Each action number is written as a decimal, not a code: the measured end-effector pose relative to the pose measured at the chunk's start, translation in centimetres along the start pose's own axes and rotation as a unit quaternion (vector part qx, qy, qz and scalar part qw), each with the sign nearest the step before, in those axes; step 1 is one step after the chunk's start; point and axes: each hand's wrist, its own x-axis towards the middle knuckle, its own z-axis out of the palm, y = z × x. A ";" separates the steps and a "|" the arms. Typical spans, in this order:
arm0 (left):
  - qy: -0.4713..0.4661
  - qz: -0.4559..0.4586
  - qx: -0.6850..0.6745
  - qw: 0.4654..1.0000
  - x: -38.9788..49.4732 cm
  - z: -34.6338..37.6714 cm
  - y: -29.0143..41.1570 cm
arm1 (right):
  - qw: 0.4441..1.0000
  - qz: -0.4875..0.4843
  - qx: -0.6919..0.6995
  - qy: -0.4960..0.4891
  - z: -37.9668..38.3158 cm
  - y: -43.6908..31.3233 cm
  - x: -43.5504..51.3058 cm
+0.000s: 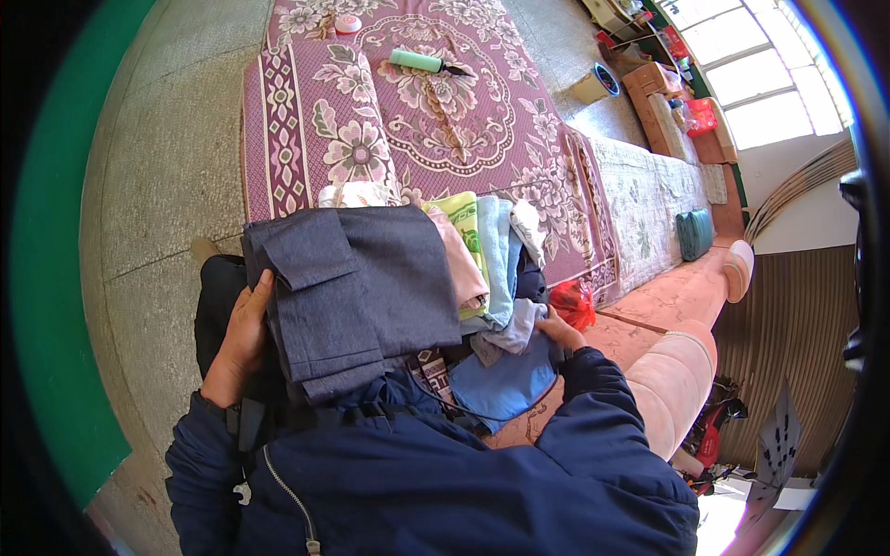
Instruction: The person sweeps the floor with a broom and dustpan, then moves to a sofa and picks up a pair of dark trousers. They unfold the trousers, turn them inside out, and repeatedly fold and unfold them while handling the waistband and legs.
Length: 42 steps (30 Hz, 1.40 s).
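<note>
A folded dark grey cloth (389, 278) lies across the lap, and my left hand (243, 326) rests at its left edge with the thumb on top. To its right stand folded cloths: a pink one (455, 260), a green-and-yellow one (462, 222) and light blue towels (497, 257). My right hand (562, 330) holds a crumpled greyish-lilac cloth (511, 333) by its right end; some fingers are hidden. Below that cloth lies a blue cloth (504, 382). A red plastic bag (573, 304) sits just beyond my right hand.
A purple floral cover (445, 139) spreads ahead, bearing a light green bottle-like object (416, 60) and a round white-and-red item (348, 24). At the right are a pink-orange sofa (667, 288) with a folded teal cloth (694, 235), and a waste bin (594, 85).
</note>
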 end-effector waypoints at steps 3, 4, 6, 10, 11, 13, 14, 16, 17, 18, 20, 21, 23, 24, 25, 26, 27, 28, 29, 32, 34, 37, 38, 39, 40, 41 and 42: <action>-0.012 0.011 0.015 1.000 -0.2 0.2 0.3 | 0.996 -0.021 0.041 0.082 0.9 -0.4 2.0; -0.017 0.015 0.022 1.000 -0.2 0.3 0.3 | 0.995 -0.009 0.050 0.083 1.0 -0.6 2.2; -0.006 0.019 0.018 1.000 -0.3 0.7 0.3 | 0.995 0.003 0.061 0.080 1.0 -1.0 1.9; 0.015 0.002 0.004 1.000 -0.1 1.4 0.3 | 0.993 0.010 0.088 0.072 0.9 -2.1 0.2; 0.013 0.003 0.020 1.000 -0.2 1.5 0.4 | 0.993 0.006 0.099 0.070 0.8 -2.5 -0.2; 0.013 0.009 0.052 0.999 -0.3 1.5 0.6 | 0.990 -0.004 0.123 0.074 -0.1 -3.5 -0.6; 0.002 0.016 0.053 0.998 -0.3 1.4 0.7 | 0.987 -0.009 0.139 0.080 -1.0 -4.1 -0.9; -0.043 0.035 0.038 0.998 -0.4 1.2 0.9 | 0.981 -0.016 0.170 0.089 -3.9 -5.4 -1.9; -0.016 0.028 0.063 0.998 -0.4 1.1 1.0 | 0.977 -0.020 0.187 0.097 -6.0 -6.0 -2.7; -0.016 0.031 0.063 0.997 -0.4 1.1 1.1 | 0.973 -0.023 0.204 0.106 -8.4 -6.7 -3.9; -0.023 0.040 0.058 0.997 -0.2 1.1 1.0 | 0.965 -0.031 0.228 0.126 -13.1 -8.1 -6.5; -0.029 0.044 0.056 0.997 -0.1 1.1 0.9 | 0.963 -0.035 0.233 0.135 -15.2 -8.9 -7.9; -0.029 0.040 0.051 0.997 0.0 1.4 0.7 | 0.962 -0.043 0.214 0.161 -18.3 -10.5 -10.2; -0.023 0.035 0.052 0.998 0.0 1.5 0.7 | 0.964 -0.052 0.179 0.188 -19.1 -11.4 -10.9; -0.014 0.025 0.042 0.999 -0.1 1.7 0.7 | 0.961 -0.042 0.125 0.242 -19.6 -12.5 -11.4; -0.016 0.032 0.047 0.998 -0.3 1.9 0.7 | 0.955 -0.089 0.070 0.275 -19.3 -13.3 -11.6; -0.017 0.036 0.041 0.998 -0.5 2.1 0.9 | 0.941 -0.131 0.010 0.313 -18.8 -14.0 -12.0; -0.043 0.054 0.020 0.997 -0.7 2.3 1.1 | 0.918 -0.044 -0.149 0.364 -18.4 -15.6 -11.4; -0.023 0.043 0.037 0.998 -0.8 2.5 1.3 | 0.899 -0.010 -0.223 0.377 -17.3 -16.8 -10.7; -0.041 0.053 0.050 0.996 -1.4 2.7 1.9 | 0.856 0.085 -0.342 0.379 -14.1 -18.7 -9.8; -0.050 0.061 0.063 0.995 -1.7 2.7 2.0 | 0.825 -0.045 -0.360 0.434 -10.9 -19.3 -8.0; -0.042 0.074 0.066 0.994 -1.7 2.6 1.8 | 0.921 -0.196 -0.215 0.257 -4.5 -18.5 -3.7; -0.038 0.070 0.068 0.994 -1.7 2.5 1.7 | 0.927 -0.199 -0.196 0.251 -1.6 -18.0 -2.2; -0.033 0.068 0.070 0.995 -1.6 2.5 1.5 | 0.994 -0.067 0.035 0.082 0.3 -17.2 -1.4; -0.045 0.074 0.053 0.995 -1.6 2.3 1.4 | 0.992 -0.005 0.093 0.080 3.2 -16.8 -0.5; -0.025 0.068 0.073 0.995 -1.7 2.2 1.4 | 0.989 -0.005 0.147 0.032 6.0 -16.4 0.1; -0.027 0.070 0.075 0.994 -1.6 2.2 1.2 | 0.981 -0.121 0.144 -0.052 9.0 -17.0 0.9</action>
